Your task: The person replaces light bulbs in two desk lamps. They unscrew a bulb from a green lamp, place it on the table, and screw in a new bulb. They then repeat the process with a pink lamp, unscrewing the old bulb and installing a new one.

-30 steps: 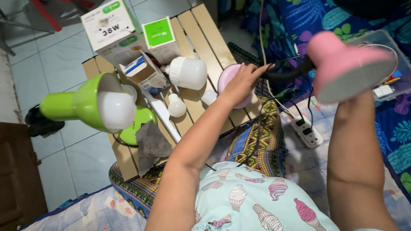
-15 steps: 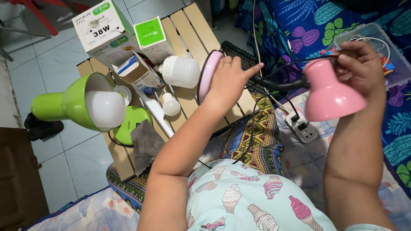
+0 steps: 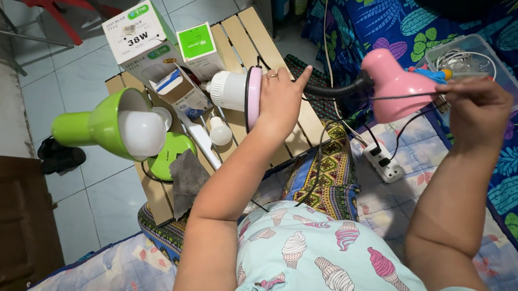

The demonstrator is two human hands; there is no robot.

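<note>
Gripping pink lamp base [image 3: 253, 98] with left hand [image 3: 281, 97] above table edge | right hand [image 3: 478, 104] pinching black cord [image 3: 404, 98]

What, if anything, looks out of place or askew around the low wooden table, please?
The pink lamp is off the table: the left hand holds its round base on edge, and the right hand pinches its black cord. A grey cloth hangs crumpled over the table's near edge.

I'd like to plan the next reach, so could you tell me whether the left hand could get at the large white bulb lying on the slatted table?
Probably not at once: the left hand is gripping the pink lamp base, which stands between it and the large white bulb.
</note>
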